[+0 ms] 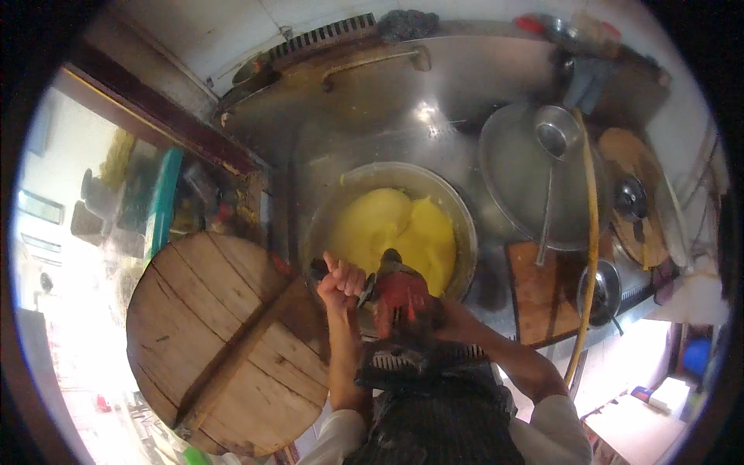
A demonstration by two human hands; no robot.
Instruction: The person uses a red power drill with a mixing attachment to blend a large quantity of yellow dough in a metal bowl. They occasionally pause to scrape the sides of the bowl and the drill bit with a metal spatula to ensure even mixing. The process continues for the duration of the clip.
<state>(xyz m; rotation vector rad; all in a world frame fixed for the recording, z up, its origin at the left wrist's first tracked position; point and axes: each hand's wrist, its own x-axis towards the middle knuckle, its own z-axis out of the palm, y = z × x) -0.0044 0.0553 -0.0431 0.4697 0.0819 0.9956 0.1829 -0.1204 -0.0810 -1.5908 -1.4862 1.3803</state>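
Note:
A red and dark power drill, or a mixer much like one, is held over the near side of a large round metal pot. Inside the pot lies a smooth, thick yellow mass, heaped in soft folds. My left hand is closed round a black side handle at the tool's left. My right hand is at the back of the tool, its fingers mostly hidden by the tool's body. What the tool carries at its working end, and whether that touches the yellow mass, is hidden.
A big round wooden lid with a crossbar leans at the left. Right of the pot are a wide metal basin with a ladle, a brown board and a yellow hose or pole. A tap is at the back.

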